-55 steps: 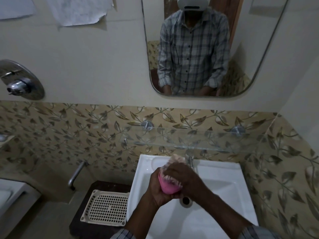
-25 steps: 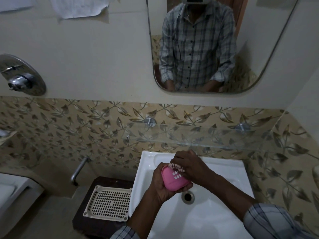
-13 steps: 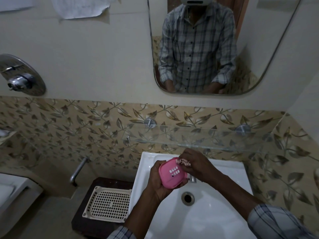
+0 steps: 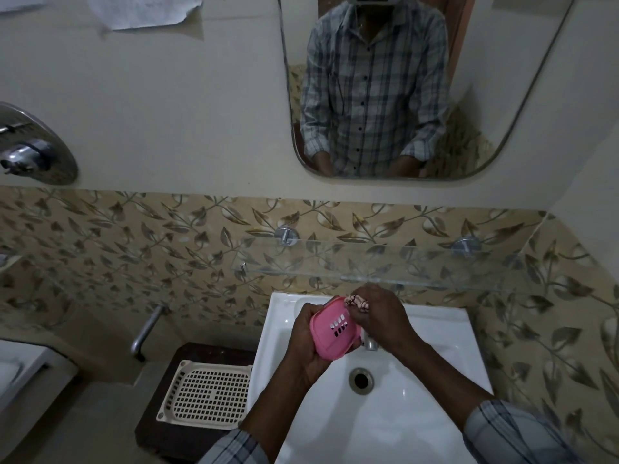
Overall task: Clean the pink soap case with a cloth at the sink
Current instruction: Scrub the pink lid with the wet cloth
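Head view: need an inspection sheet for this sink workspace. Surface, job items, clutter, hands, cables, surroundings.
Surface: white sink, drain uncovered, tap partly hidden behind the hands.
Job's things: pink soap case held over the basin, slotted face toward the camera; patterned cloth bunched at its upper edge.
Clutter: cream perforated tray on a dark stand left of the sink.
Hands: left hand grips the case; right hand grips the cloth.
Cables: nothing seen.
Surroundings: glass shelf above the sink, mirror above that, leaf-patterned tiles, chrome wall valve far left.
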